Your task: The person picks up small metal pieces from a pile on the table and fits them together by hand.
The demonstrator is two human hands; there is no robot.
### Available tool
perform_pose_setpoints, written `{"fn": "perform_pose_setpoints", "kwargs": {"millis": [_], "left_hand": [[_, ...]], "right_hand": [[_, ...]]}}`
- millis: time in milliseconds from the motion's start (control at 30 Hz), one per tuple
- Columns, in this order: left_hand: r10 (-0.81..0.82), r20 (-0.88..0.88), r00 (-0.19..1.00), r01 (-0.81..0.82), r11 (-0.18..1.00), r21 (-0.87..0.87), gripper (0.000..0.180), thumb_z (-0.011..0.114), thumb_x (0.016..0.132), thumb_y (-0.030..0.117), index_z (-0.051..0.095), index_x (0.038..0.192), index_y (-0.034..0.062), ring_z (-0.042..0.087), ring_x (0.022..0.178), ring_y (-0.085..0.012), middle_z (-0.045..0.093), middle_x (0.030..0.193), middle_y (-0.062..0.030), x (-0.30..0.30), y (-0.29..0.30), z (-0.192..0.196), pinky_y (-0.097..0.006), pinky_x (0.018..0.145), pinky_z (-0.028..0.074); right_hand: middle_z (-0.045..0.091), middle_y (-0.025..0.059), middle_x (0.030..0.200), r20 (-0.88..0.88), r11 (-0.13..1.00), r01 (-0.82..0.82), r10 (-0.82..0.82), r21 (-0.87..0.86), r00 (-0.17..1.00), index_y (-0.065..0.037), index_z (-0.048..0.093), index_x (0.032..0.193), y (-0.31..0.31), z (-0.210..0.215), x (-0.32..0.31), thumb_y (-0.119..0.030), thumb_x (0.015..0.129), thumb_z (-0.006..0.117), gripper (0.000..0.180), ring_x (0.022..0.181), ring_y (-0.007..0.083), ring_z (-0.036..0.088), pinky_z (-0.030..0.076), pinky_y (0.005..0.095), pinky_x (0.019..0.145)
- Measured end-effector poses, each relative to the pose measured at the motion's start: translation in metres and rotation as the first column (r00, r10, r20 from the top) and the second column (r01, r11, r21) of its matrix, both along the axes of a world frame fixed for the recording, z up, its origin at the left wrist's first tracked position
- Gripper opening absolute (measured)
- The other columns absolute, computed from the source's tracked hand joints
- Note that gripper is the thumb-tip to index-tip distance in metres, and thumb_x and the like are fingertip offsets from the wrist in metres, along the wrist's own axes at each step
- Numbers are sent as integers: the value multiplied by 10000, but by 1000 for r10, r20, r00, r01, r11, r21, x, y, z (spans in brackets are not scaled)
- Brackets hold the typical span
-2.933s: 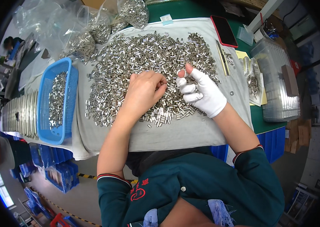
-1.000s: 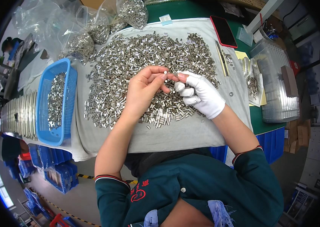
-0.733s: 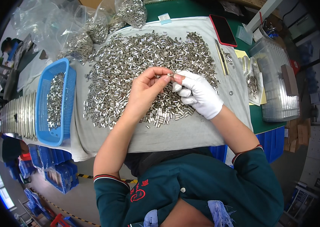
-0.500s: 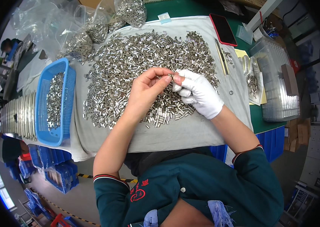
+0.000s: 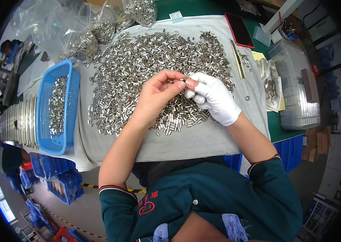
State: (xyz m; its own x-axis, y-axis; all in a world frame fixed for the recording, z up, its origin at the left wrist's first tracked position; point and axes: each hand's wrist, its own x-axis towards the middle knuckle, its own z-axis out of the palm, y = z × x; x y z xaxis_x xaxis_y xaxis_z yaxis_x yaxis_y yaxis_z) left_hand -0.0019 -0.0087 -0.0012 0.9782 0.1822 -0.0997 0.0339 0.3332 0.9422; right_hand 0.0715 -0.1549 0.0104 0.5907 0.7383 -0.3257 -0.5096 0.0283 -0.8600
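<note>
A wide heap of small shiny metal pieces [image 5: 146, 60] covers a grey cloth [image 5: 202, 141] on the table. Above the heap, my bare left hand [image 5: 156, 97] and my white-gloved right hand [image 5: 215, 97] meet fingertip to fingertip. Between them they pinch one small metal piece [image 5: 182, 80], held just over the pile. My left thumb and forefinger close on one end, and the gloved fingers hold the other end.
A blue plastic basket [image 5: 43, 121] with more metal pieces stands at the left, beside a row of stacked metal strips [image 5: 17, 125]. Clear bags of pieces [image 5: 85, 40] lie at the back. A dark phone [image 5: 239, 30] and clear plastic trays [image 5: 295, 88] sit at the right.
Earlier my left hand lay flat on the heap and my right hand was apart. Both have since lifted and come together on one small piece.
</note>
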Motion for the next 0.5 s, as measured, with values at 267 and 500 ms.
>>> {"fn": "perform_pose_setpoints", "kwargs": {"millis": [267,500], "left_hand": [[10,118,993,-41,963,266,138,635,772,71,575,889,30,392,591,2,500,811,18,-1,5,-2,-137,544,344],[13,212,977,-148,756,638,149,661,733,67,570,847,35,364,540,-27,479,803,9,-3,5,4,-171,500,322]], "right_hand": [[534,-32,635,206,985,-50,85,-166,975,-66,597,843,-3,9,2,-260,850,527,207,483,-2,368,278,144,416],[522,-36,621,238,981,-88,128,-171,963,-65,606,826,-3,11,3,-281,845,534,229,500,9,381,302,153,458]]}}
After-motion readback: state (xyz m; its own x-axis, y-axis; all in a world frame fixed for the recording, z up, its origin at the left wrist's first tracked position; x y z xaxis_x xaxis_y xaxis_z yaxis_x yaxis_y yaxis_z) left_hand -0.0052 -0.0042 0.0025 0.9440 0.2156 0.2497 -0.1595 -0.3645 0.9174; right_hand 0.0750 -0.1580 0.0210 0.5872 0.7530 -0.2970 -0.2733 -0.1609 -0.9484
